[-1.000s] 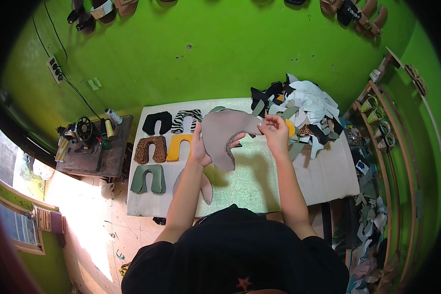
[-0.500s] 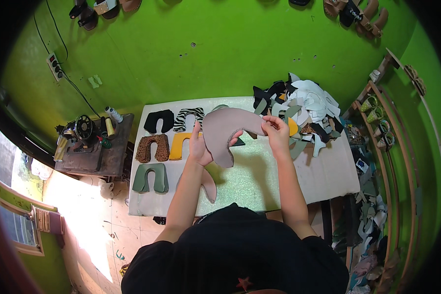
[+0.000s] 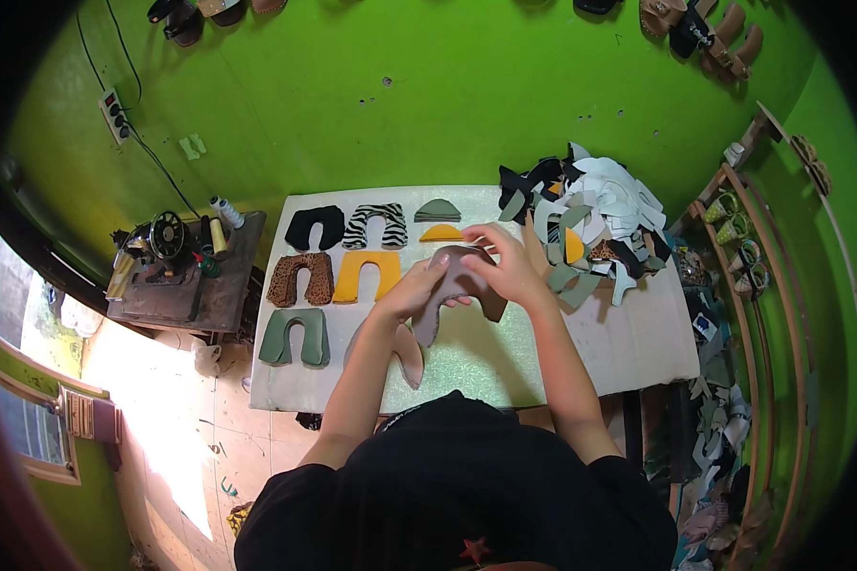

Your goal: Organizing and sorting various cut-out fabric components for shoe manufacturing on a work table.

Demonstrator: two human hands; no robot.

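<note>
Above the middle of the table I hold a mauve-grey U-shaped upper piece (image 3: 459, 278), its curve up and its ends hanging. My left hand (image 3: 417, 288) is closed on its left side, thumb on the face and fingertips showing beneath. My right hand (image 3: 509, 266) is closed at its upper right edge, partly covering it. Beyond the hands lie a yellow half-moon piece (image 3: 438, 233) and a stack of green half-moon pieces (image 3: 437, 211). A pale pinkish U-shaped piece (image 3: 410, 358) lies on the table, partly hidden by my left forearm.
On the left of the white table (image 3: 581, 357) lie U-shaped pieces: black (image 3: 302, 228), zebra-striped (image 3: 355, 226), leopard-patterned (image 3: 284, 281), yellow (image 3: 349, 281) and green (image 3: 278, 338). A scrap heap (image 3: 609, 205) covers the back right. A sewing machine (image 3: 167, 233) stands left; a wooden rack (image 3: 745, 247), right.
The mauve-grey piece has come down a little and turned, its curve now facing up. My right hand has moved left, closer to my left hand, uncovering the half-moon pieces behind.
</note>
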